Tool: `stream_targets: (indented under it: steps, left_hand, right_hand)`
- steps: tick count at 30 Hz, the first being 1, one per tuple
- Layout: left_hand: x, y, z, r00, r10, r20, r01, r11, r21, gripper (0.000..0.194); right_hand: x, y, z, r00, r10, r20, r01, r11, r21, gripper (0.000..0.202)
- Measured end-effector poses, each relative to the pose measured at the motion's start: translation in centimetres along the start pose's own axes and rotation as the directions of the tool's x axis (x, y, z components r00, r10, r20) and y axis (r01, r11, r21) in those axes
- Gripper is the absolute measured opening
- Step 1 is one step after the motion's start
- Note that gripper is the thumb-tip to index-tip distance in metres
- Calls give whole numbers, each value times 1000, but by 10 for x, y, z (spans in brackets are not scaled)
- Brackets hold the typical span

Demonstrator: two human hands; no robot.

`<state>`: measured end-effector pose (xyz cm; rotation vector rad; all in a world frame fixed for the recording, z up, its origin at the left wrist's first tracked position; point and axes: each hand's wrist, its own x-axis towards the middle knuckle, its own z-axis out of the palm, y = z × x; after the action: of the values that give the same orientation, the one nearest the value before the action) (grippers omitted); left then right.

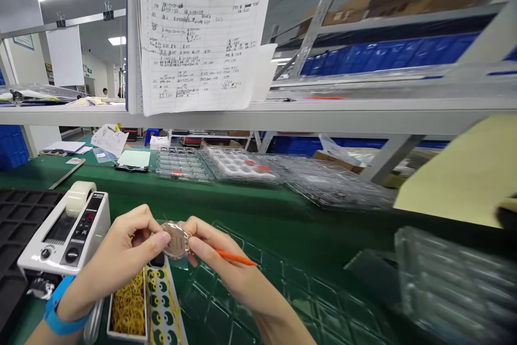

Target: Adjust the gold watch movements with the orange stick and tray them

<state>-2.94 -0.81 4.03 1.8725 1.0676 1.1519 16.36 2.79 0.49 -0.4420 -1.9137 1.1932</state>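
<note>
A round, shiny rose-gold watch case (176, 240) is held up over the green table, its flat face towards me. On its left edge my left hand (135, 245) is closed, thumb and fingers pinching the rim. My right hand (220, 253) grips the opposite edge between thumb and fingers. An orange stick-like tool (236, 257) also lies in my right hand, its pointed end sticking out to the right. Below the hands are a white box of yellow rubber bands (128, 307) and a sheet of round green-and-yellow stickers (162, 302).
A white tape dispenser (67, 234) stands left, beside a black compartment tray (20, 226). Clear plastic trays (258, 291) lie under my right forearm, with more (456, 280) at right. A shelf (283, 119) with a hanging handwritten notebook (197, 38) crosses above the table.
</note>
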Motion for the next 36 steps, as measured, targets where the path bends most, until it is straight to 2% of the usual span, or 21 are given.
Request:
stream_targets:
  steps: [10, 22, 24, 27, 30, 32, 34, 36]
  left_hand:
    - [-3, 2, 4, 999, -47, 6, 47, 999, -2, 27]
    - [-4, 2, 8, 999, -18, -40, 21, 997, 73, 25]
    - [-5, 2, 12, 998, -7, -69, 16, 991, 132, 24]
    - [-6, 0, 13, 989, 1, -151, 46, 951, 306, 23]
    - [-6, -3, 3, 971, 4, -238, 115, 867, 485, 25]
    - [-7, -4, -6, 951, 53, -303, 126, 831, 542, 25]
    - [-8, -4, -13, 925, 163, -345, 44, 853, 520, 21]
    - [-9, -3, -12, 898, 284, -335, -125, 896, 425, 16]
  right_hand:
    - [-2, 2, 1, 999, 27, -29, -26, 1000, 5, 40]
    - [-2, 0, 2, 999, 19, -35, -20, 999, -36, 42]
    - [-2, 1, 1, 999, 13, -32, -14, 999, -36, 41]
    - [-3, 3, 1, 999, 24, -33, -25, 998, -51, 40]
    - [-4, 4, -1, 998, 33, -54, -38, 996, -80, 39]
    - [-4, 4, -3, 997, 32, -67, -38, 995, -89, 40]
    - [-4, 3, -4, 997, 36, -71, -42, 995, -92, 41]
    - [-4, 2, -3, 997, 41, -61, -46, 995, -92, 40]
